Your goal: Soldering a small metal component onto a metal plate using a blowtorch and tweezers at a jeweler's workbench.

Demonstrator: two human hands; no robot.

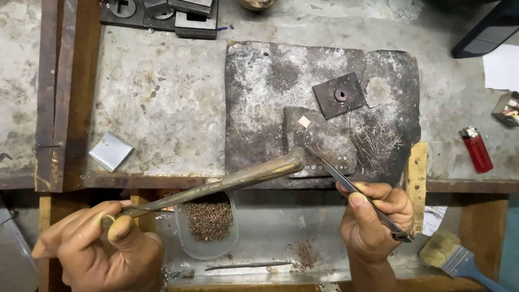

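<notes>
Fingers of the left hand (100, 246) are clenched around the near end of a long brass pipe (227, 181), thumb pressed on top. Its long axis runs from lower left to upper right, and its bent tip points at the small grey block (319, 140) lying on the dark, scorched slab (259, 103). The right hand (376, 216) pinches a pair of tweezers (351, 186) between thumb and fingers; their axis slants from lower right to upper left, the points resting on the grey block just beside the pipe's tip. Below the pipe sits a clear tub of brown filings (208, 219). A red lighter (476, 148) and a paintbrush (451, 254) lie off to the right.
</notes>
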